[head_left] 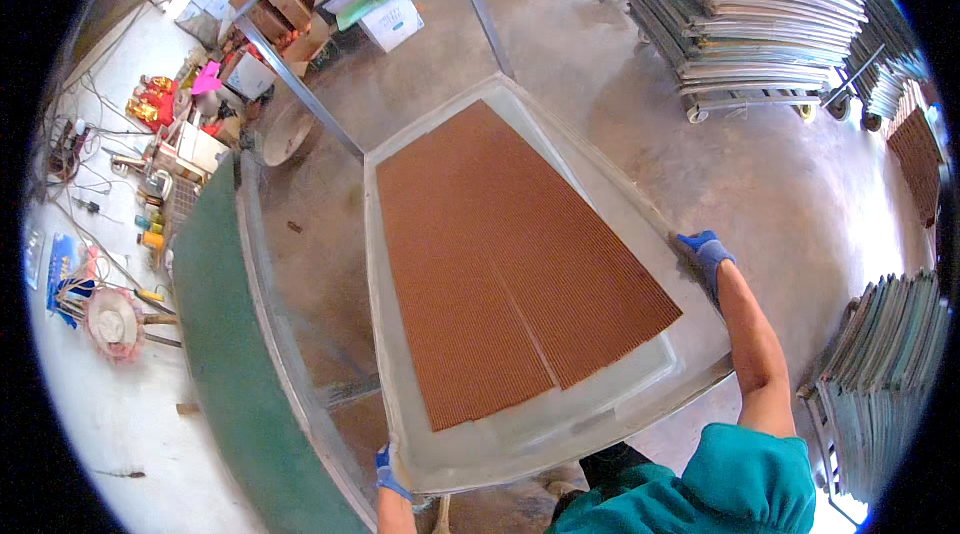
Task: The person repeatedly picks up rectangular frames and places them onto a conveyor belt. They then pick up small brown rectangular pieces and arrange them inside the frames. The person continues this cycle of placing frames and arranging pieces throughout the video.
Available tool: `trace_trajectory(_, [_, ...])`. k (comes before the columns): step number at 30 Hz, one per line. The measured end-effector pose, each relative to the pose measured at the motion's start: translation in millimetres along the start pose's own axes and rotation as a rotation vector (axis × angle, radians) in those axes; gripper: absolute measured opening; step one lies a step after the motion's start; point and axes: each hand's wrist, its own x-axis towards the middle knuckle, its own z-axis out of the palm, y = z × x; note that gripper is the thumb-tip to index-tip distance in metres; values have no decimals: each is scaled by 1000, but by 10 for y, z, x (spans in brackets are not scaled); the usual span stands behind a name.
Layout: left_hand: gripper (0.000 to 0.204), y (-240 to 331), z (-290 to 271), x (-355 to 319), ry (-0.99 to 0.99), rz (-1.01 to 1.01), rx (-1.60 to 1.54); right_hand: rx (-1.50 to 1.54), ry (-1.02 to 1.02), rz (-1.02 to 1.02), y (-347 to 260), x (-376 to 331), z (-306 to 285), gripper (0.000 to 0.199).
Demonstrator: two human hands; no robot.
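Note:
A large pale grey board [610, 434] with a raised rim stretches out before me. Brown finely ribbed sheets [500, 244] lie flat on it, with a narrow slit running between them from the near edge toward the middle. My left hand [388, 471], in a blue glove, is closed round the board's near left corner. Farther up on the right, my right hand [707, 252], also in a blue glove, grips the board's right edge. Parts of the fingers of both hands are hidden by the rim. The board's far end lies between two upright metal posts [310, 99].
A green-topped table [215, 334] runs along my left. Tall stacks of thin panels [770, 19] stand on a wheeled cart at the far right; another panel stack [885, 374] is near right. Cartons [392, 24] and clutter sit at the back left. A straw hat [112, 324] lies far left.

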Motion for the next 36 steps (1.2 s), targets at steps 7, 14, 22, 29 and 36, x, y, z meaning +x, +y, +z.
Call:
trace_trajectory(7, [46, -1449, -76, 712, 56, -239, -81, -190, 55, 98, 836, 788, 182, 49])
trace_trajectory(14, [55, -2493, 277, 1470, 24, -527, -90, -825, -10, 117, 2307, 1743, 852, 74])
trace_trajectory(22, [54, -3187, 109, 1523, 215, -660, -189, -712, -40, 80, 3068, 1888, 999, 69])
trace_trajectory(29, [41, -3723, -271, -329, 310, -317, -17, -1476, -345, -151, 3257, 340, 754, 43])
trace_trajectory(36, [37, -4033, -656, -2100, 407, -471, -264, -1596, -709, -688, 3479, -1049, 1547, 43])
